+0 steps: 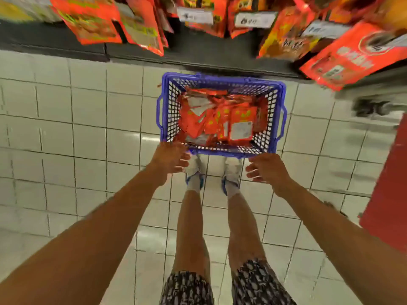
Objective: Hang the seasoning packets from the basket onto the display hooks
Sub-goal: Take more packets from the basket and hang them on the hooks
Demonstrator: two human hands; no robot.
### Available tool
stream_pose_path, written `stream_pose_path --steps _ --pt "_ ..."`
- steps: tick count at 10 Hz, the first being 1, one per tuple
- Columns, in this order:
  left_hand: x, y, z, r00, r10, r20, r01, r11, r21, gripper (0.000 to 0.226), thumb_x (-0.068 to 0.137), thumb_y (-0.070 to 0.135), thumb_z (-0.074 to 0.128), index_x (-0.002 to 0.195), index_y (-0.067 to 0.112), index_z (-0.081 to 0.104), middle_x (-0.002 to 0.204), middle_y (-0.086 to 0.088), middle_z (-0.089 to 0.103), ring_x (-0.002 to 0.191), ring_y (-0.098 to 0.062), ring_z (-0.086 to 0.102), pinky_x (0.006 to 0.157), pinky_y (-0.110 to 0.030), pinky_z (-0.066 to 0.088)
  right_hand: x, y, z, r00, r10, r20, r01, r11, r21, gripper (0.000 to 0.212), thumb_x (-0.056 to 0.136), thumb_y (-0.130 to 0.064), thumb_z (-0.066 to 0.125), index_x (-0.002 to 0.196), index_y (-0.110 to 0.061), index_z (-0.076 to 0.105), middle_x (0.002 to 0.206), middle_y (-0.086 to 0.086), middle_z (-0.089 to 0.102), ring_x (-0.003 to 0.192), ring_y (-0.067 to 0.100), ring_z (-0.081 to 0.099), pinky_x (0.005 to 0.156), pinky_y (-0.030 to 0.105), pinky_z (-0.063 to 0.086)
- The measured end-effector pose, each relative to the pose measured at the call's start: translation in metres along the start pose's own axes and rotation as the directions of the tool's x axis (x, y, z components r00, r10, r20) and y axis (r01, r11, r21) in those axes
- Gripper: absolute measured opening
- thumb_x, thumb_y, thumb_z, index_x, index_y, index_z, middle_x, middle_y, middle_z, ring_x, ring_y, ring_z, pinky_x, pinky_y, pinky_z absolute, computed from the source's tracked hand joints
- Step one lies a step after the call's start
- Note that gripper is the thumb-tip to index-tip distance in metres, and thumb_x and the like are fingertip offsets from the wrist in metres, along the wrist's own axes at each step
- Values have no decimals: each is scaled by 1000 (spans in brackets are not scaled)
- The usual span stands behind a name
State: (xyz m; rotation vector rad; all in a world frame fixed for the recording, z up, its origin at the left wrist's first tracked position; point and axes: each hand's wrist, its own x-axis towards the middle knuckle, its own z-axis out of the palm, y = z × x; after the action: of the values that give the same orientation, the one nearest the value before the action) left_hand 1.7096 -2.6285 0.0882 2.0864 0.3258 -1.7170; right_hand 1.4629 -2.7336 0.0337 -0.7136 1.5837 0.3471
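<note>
Both the left hand [170, 158] and right hand [265, 170] hover with fingers loosely spread, holding nothing, just short of the blue basket's [278, 119] near rim, red seasoning packets [220, 119] heaped beyond.

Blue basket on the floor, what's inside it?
The blue plastic basket holds a pile of red seasoning packets. Top ones hide those underneath and the bottom.

The blue plastic basket [221, 81] stands on the tiled floor, below the display. Inside it lie many red packets [220, 119], piled flat and overlapping. More red packets hang above [141, 25].
</note>
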Motion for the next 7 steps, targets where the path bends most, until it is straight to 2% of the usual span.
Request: stream_pose_path --steps 1,2,3,4,5,6,7 --pt "70 -4 6 999 -38 -32 40 997 68 23 102 14 50 80 12 56 73 -7 58 61 -20 53 60 -26 40 78 16 25 1000 -6 17 10 966 -257 18 98 -7 54 105 4 65 93 23 72 79 32 70 75 39 61" --pt "149 -10 14 998 51 21 -55 970 235 16 105 11 49 91 11 57 83 -9 61 76 -25 60 71 -34 50 148 20 49 993 -119 3 105 865 -490 27 99 -7 50 119 4 65 117 25 68 109 41 65 94 50 55" --pt "207 -18 20 995 97 20 -99 956 275 8 102 9 53 99 10 60 87 -9 65 72 -23 64 64 -30 55 235 20 68 957 -280 -82 116 621 -775 32 99 -20 54 127 -7 61 128 16 65 120 36 60 94 39 48" --pt "260 -27 25 998 63 10 -63 945 322 16 104 16 52 89 14 59 77 -3 64 61 -15 61 58 -27 49 295 15 82 920 -285 -268 83 811 -579 64 91 -41 67 142 -10 44 139 18 56 124 35 58 96 37 47" --pt "293 -47 24 995 74 70 -96 915 391 22 104 16 51 82 19 58 83 -1 67 70 -15 64 67 -32 55 342 7 100 893 -306 -331 64 812 -579 88 81 -60 72 144 -13 32 145 17 45 129 37 51 101 43 45" --pt "303 -67 22 985 151 85 -169 946 276 24 100 3 54 80 15 60 58 4 67 53 -11 63 61 -28 52 363 12 108 844 -342 -414 47 815 -578 90 83 -58 71 146 -13 25 147 19 36 133 41 45 105 49 42" --pt "301 -76 19 977 196 77 -210 939 273 24 97 3 57 79 17 63 55 7 69 51 -6 66 56 -26 51 360 24 99 815 -393 -425 137 845 -518 70 91 -37 66 147 -10 32 140 20 49 125 41 52 93 39 43"
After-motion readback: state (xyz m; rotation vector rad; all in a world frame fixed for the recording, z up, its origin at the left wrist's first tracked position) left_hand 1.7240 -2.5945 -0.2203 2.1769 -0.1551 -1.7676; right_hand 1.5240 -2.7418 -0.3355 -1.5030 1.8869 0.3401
